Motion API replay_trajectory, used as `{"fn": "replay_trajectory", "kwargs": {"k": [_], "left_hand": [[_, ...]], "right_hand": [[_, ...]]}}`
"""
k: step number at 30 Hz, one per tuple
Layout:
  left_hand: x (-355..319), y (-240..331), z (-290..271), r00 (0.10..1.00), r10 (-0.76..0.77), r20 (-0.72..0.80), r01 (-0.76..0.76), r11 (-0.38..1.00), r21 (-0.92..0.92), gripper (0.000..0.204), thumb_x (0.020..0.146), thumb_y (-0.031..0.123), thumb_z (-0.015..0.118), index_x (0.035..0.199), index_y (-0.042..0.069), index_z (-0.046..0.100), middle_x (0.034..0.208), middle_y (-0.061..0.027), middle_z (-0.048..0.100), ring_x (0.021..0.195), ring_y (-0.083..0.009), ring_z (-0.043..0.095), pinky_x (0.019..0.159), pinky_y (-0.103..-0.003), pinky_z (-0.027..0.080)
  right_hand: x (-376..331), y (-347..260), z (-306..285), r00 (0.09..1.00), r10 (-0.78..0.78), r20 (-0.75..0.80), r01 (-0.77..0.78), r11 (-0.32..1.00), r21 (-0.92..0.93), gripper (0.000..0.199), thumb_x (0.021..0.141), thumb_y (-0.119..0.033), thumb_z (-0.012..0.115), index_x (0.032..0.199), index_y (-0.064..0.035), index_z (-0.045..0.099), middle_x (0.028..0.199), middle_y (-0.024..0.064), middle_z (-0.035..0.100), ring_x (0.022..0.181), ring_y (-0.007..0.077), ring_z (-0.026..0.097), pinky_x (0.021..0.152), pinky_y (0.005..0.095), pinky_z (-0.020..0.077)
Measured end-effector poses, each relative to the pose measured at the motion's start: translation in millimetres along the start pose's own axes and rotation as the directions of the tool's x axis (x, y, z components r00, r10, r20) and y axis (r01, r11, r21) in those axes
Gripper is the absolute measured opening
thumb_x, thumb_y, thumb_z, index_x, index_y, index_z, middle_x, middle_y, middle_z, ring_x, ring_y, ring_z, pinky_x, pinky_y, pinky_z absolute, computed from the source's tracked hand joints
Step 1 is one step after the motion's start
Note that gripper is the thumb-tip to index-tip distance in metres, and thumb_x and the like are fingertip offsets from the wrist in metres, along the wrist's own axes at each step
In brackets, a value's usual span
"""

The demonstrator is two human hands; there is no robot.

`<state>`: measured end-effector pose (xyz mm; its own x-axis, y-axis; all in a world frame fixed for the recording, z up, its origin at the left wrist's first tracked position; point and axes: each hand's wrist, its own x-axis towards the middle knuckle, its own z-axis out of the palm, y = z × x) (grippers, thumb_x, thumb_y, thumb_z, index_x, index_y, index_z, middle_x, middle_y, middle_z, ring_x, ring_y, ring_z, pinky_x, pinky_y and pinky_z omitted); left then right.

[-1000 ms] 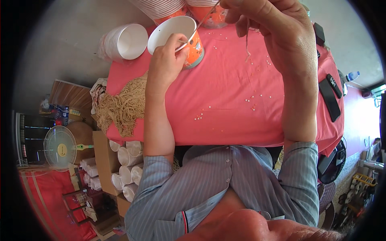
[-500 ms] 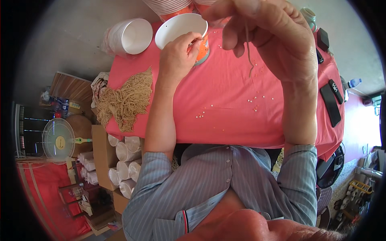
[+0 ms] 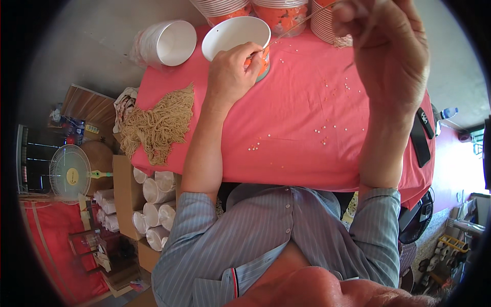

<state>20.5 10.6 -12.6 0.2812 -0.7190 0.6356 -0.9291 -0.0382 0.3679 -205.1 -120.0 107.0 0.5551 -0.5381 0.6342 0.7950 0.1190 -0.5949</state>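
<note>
Fan [image 3: 70, 173]: stood on the floor at far left, beside a red cloth, well apart from the table.
Box [image 3: 124, 197]: a cardboard carton below the table's left edge, packed with stacked white cups lying on their sides.
String pile [image 3: 159, 123]: a tangle of tan cord lay on the table's left end, close to the left forearm but apart from it.
Cup stack [image 3: 169, 43]: white cups nested on their side past the table's far left corner.
Table [image 3: 296, 102]: covered in a pink-red cloth, strewn with small pale beads [image 3: 322, 130] right of centre.
Left hand [image 3: 230, 74]: fingers curled and closed on the near side of the cup; thumb and forefinger pinched at the rim, where a thin string met them.
Cup [image 3: 236, 37]: white inside, orange-printed outside, upright at the table's far edge, its wall clasped by the left hand.
String [image 3: 299, 21]: a thin pale line ran taut from the cup's rim up and right toward the right hand.
Bowl stacks [image 3: 279, 10]: orange and white tubs stood behind the cup along the far edge.
Right hand [image 3: 388, 56]: raised above the table, fingers bunched together near the string's upper end; whether they truly pinched it, I could not tell.
Phone [image 3: 419, 140]: a dark slab lay on the table's right end.
</note>
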Motion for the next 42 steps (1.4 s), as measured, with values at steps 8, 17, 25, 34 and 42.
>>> {"fn": "replay_trajectory", "kwargs": {"k": [8, 17, 25, 34, 42], "left_hand": [[-1, 0, 8, 0.996, 0.034, -0.081, -0.023, 0.990, 0.138, 0.006, 0.100, 0.012, 0.075, 0.104, 0.008, 0.077, 0.090, -0.0085, 0.082, 0.076, -0.0273, 0.080, 0.068, -0.039, 0.062], [2, 1, 22, 0.971, 0.122, -0.204, -0.083, 0.978, 0.190, 0.017, 0.091, 0.010, 0.077, 0.084, 0.010, 0.062, 0.070, -0.0030, 0.070, 0.064, -0.0253, 0.071, 0.060, -0.042, 0.049], [-4, 3, 14, 0.996, 0.011, -0.093, 0.020, 0.946, 0.323, 0.006, 0.096, 0.012, 0.077, 0.101, 0.010, 0.073, 0.080, -0.0068, 0.078, 0.073, -0.0291, 0.076, 0.072, -0.043, 0.058], [5, -85, -27, 0.864, -0.213, -0.456, 0.101, 0.961, -0.258, 0.021, 0.106, 0.017, 0.070, 0.119, 0.003, 0.079, 0.113, -0.0110, 0.080, 0.106, -0.0215, 0.076, 0.094, -0.035, 0.059], [1, -62, -20, 0.929, -0.368, 0.036, 0.357, 0.870, -0.341, 0.027, 0.106, 0.024, 0.070, 0.113, 0.000, 0.081, 0.094, -0.0080, 0.080, 0.081, -0.0115, 0.070, 0.075, -0.029, 0.055]], "right_hand": [[-1, -29, -18, 0.964, -0.252, -0.085, 0.193, 0.883, -0.428, 0.032, 0.120, -0.023, 0.053, 0.138, -0.0015, 0.068, 0.106, 0.0110, 0.077, 0.077, 0.0156, 0.076, 0.061, 0.0256, 0.0609], [16, -63, -110, 0.936, -0.132, 0.325, 0.216, 0.947, -0.237, 0.037, 0.115, -0.012, 0.052, 0.141, 0.0088, 0.068, 0.129, 0.0215, 0.074, 0.095, 0.0171, 0.055, 0.086, 0.0326, 0.0423], [15, -52, -62, 0.954, -0.265, 0.138, 0.288, 0.940, -0.186, 0.033, 0.114, -0.013, 0.060, 0.138, 0.0088, 0.069, 0.108, 0.0180, 0.077, 0.081, 0.0161, 0.059, 0.075, 0.0323, 0.0446], [20, -36, -47, 0.853, -0.507, -0.124, 0.154, 0.471, -0.869, 0.021, 0.105, -0.008, 0.075, 0.123, 0.0013, 0.083, 0.085, 0.0007, 0.072, 0.068, 0.0039, 0.049, 0.062, 0.0224, 0.0375], [14, 38, -27, 0.999, -0.003, 0.045, 0.042, 0.425, -0.904, 0.019, 0.098, -0.022, 0.082, 0.112, -0.0102, 0.087, 0.082, 0.0076, 0.080, 0.072, 0.0104, 0.072, 0.066, 0.0290, 0.0548]]}}
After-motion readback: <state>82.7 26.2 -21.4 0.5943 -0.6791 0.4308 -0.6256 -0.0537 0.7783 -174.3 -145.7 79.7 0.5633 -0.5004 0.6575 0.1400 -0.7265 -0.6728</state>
